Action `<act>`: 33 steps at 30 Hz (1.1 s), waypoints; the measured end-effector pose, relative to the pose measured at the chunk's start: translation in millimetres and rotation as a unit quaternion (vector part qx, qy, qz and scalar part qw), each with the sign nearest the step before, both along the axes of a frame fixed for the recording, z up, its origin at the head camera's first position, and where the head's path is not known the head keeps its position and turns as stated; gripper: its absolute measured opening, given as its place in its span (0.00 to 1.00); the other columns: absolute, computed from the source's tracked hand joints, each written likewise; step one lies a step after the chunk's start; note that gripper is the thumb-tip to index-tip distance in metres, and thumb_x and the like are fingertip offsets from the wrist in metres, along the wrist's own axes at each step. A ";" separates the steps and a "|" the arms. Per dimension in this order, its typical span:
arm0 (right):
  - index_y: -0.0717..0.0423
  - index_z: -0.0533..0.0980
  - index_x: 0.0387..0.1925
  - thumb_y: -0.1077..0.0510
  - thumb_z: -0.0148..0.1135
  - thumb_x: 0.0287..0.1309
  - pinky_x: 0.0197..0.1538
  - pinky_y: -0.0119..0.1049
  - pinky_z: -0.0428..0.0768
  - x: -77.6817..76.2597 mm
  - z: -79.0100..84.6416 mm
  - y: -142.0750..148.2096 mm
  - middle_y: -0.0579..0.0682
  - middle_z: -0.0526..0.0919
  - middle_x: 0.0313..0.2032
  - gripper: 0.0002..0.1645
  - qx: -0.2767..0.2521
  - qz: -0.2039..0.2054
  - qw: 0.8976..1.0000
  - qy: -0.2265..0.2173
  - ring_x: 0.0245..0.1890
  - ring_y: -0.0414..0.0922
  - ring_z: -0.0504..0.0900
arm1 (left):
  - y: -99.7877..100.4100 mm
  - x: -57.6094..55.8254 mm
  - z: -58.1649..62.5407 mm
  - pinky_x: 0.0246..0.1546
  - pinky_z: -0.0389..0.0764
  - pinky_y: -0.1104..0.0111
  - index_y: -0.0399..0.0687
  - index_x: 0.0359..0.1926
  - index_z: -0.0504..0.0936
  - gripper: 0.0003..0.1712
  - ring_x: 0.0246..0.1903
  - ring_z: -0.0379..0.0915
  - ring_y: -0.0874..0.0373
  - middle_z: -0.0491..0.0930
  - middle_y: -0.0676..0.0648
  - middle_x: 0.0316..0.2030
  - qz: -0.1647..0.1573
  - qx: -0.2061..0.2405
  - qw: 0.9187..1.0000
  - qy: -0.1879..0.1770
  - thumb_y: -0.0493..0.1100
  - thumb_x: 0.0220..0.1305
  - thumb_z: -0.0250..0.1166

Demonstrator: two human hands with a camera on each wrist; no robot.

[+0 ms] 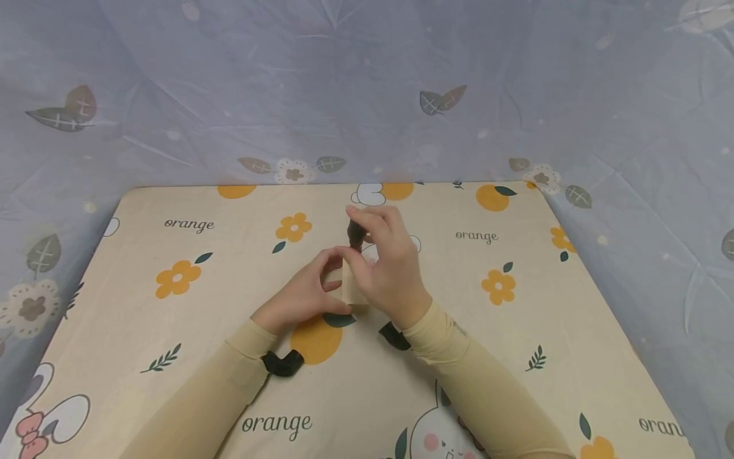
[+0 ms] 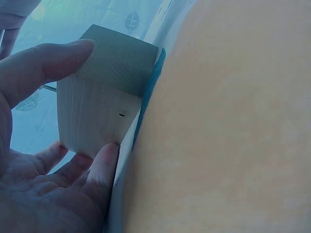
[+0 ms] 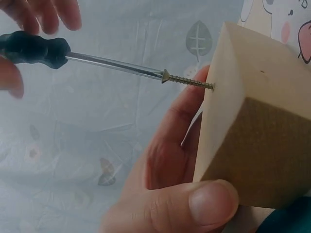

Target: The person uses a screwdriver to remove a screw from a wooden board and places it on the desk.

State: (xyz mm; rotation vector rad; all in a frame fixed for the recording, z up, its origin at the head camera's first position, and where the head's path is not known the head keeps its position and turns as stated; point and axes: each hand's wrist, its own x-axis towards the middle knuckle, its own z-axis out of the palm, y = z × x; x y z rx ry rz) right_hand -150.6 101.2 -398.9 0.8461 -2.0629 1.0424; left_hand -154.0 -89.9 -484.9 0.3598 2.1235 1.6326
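Observation:
In the head view my left hand grips a pale wooden block low over the table, thumb on one side and fingers on the other. The right wrist view shows the block's side face, with the tip of a threaded screw set in it. A screwdriver with a dark handle meets the screw head, its shaft in line with the screw. My right hand holds the screwdriver handle between thumb and fingers, above the block. A small dark slot marks another block face in the left wrist view.
A patterned cloth with oranges, flowers and rabbits covers the table. Black wrist pieces, one at the left sleeve and one at the right sleeve, stick out over the cloth. A blue-grey fabric wall stands behind and at both sides.

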 end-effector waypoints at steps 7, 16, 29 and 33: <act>0.63 0.80 0.61 0.69 0.74 0.62 0.44 0.34 0.92 -0.8 -1.6 1.9 0.59 0.82 0.42 0.26 0.003 -0.013 1.000 0.015 0.38 0.49 0.85 | 0.7 -0.4 0.5 0.72 0.80 0.60 0.61 0.80 0.60 0.61 0.79 0.66 0.53 0.64 0.53 0.79 0.002 -0.008 1.000 -0.005 0.41 0.51 0.85; 0.64 0.79 0.63 0.74 0.65 0.66 0.51 0.37 0.93 2.6 2.9 2.1 0.59 0.89 0.53 0.25 0.030 0.005 1.000 0.007 0.46 0.49 0.89 | 0.7 -1.1 1.7 0.71 0.81 0.61 0.58 0.80 0.60 0.61 0.78 0.67 0.53 0.64 0.51 0.79 0.000 0.004 1.000 -0.005 0.38 0.52 0.85; 0.60 0.79 0.63 0.60 0.78 0.62 0.43 0.36 0.92 2.1 3.0 1.2 0.59 0.79 0.52 0.30 0.019 0.010 1.000 -0.021 0.43 0.48 0.84 | 0.6 -0.6 0.5 0.73 0.80 0.60 0.60 0.75 0.63 0.55 0.77 0.67 0.56 0.67 0.55 0.76 -0.002 0.006 1.000 0.008 0.35 0.52 0.83; 0.59 0.80 0.62 0.61 0.79 0.60 0.40 0.34 0.91 1.5 1.2 1.4 0.58 0.79 0.47 0.29 0.016 0.013 1.000 -0.008 0.40 0.46 0.85 | 0.7 -0.7 0.2 0.72 0.80 0.61 0.60 0.75 0.64 0.54 0.77 0.66 0.57 0.67 0.55 0.76 -0.003 0.009 1.000 0.004 0.35 0.52 0.83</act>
